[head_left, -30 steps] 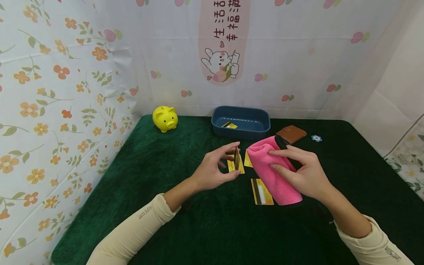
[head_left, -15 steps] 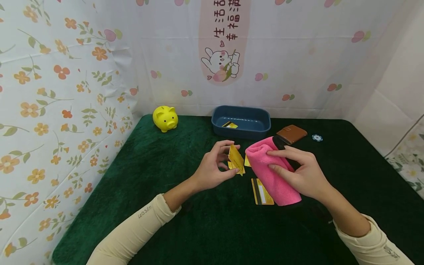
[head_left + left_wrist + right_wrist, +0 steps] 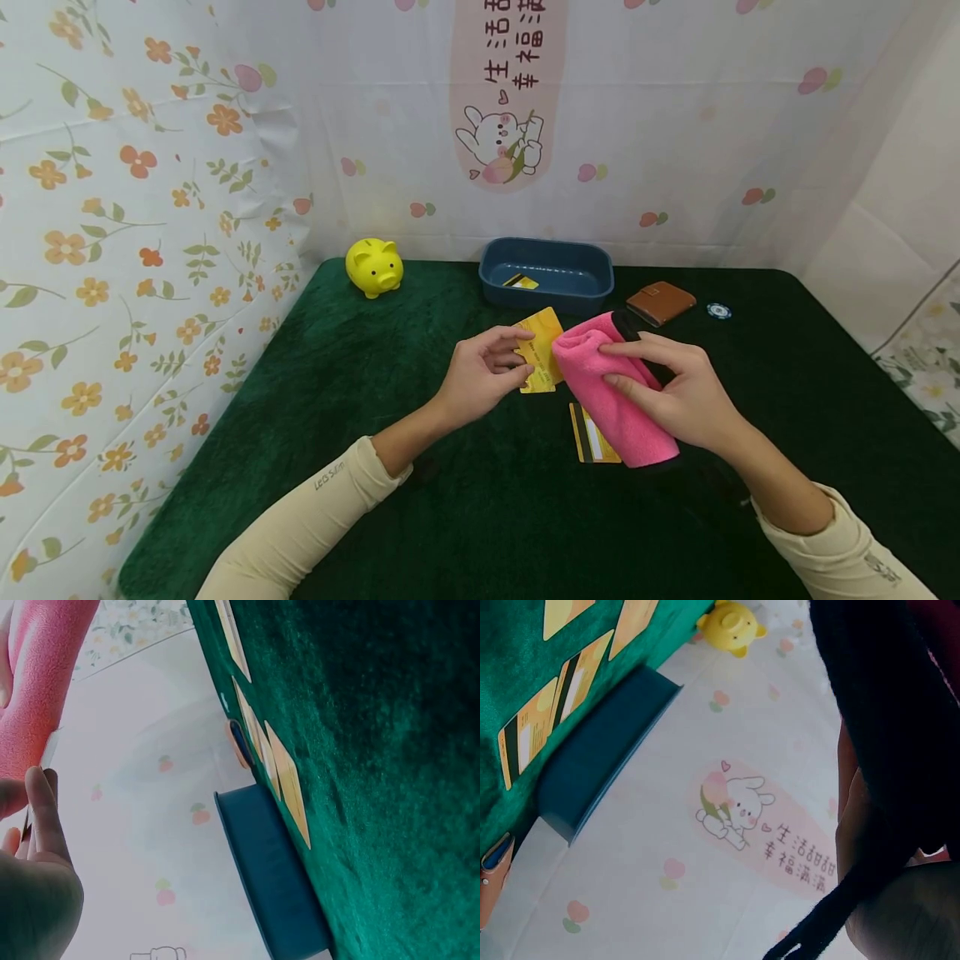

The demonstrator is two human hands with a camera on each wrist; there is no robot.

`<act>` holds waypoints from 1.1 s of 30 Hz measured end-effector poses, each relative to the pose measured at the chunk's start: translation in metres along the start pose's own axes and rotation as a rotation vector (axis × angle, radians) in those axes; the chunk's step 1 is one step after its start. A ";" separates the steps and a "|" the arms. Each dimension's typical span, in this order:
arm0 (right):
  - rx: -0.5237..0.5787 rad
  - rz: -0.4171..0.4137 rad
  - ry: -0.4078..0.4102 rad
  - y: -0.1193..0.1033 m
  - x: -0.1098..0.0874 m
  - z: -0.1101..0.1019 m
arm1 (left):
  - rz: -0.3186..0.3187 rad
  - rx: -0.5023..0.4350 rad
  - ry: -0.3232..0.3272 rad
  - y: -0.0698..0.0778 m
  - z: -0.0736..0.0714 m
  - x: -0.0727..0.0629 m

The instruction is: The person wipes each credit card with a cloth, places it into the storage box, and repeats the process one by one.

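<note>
My left hand [image 3: 483, 373] pinches a yellow bank card [image 3: 546, 327], its printed face toward the head view, just left of the cloth. With thumb and fingers my right hand [image 3: 686, 392] grips a folded pink towel [image 3: 611, 400] with a black edge. In the left wrist view the pink towel [image 3: 52, 667] is right above the left fingers. Dark fabric [image 3: 885, 697] fills much of the right wrist view and hides most of that hand. On the green table lies another bank card [image 3: 588, 432], stripe side up, partly under the towel in view; more cards [image 3: 581, 679] lie behind the hands.
A blue tray [image 3: 555, 296] with a card [image 3: 522, 282] in it stands at the back. Right of it are a brown wallet [image 3: 663, 302] and a poker chip [image 3: 718, 311]. A yellow piggy bank [image 3: 373, 268] stands back left. Printed curtains [image 3: 360, 100] border the table.
The card in my left hand has turned from edge-on to face-on and tilts up to the right. My right hand and the towel have shifted slightly left.
</note>
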State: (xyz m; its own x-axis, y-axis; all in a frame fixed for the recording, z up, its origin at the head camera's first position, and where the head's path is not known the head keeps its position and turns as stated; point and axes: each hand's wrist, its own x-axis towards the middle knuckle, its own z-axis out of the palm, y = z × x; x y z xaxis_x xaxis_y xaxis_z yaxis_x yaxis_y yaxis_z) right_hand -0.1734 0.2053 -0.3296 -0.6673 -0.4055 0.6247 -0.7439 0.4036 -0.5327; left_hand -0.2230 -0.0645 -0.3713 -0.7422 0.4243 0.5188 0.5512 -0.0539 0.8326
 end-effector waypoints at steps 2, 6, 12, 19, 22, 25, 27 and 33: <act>-0.002 0.005 -0.003 0.000 0.000 0.000 | -0.018 -0.020 -0.001 0.000 0.000 0.000; -0.008 0.011 -0.004 0.001 -0.001 0.001 | -0.056 -0.050 -0.002 0.001 0.001 0.000; -0.010 0.009 -0.003 0.002 -0.002 0.001 | -0.094 -0.070 0.005 0.000 0.001 0.000; -0.002 0.015 -0.008 0.002 -0.002 0.003 | -0.133 -0.113 0.008 0.000 0.001 -0.001; -0.001 0.018 -0.011 0.002 -0.003 0.003 | -0.155 -0.132 -0.015 0.000 0.001 0.000; 0.000 0.017 -0.014 0.002 -0.003 0.004 | -0.164 -0.151 -0.057 0.000 0.000 0.000; 0.000 0.015 -0.015 0.002 -0.003 0.004 | -0.164 -0.163 -0.083 0.000 0.000 0.000; 0.014 -0.002 -0.024 0.002 -0.002 0.004 | -0.148 -0.121 -0.096 0.000 -0.002 0.000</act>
State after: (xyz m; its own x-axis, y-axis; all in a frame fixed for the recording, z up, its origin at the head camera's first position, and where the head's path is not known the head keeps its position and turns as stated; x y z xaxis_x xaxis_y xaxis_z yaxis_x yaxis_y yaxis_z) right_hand -0.1735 0.2036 -0.3343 -0.6664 -0.4259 0.6120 -0.7455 0.3911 -0.5397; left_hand -0.2233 -0.0661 -0.3706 -0.7691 0.5192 0.3728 0.3846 -0.0899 0.9187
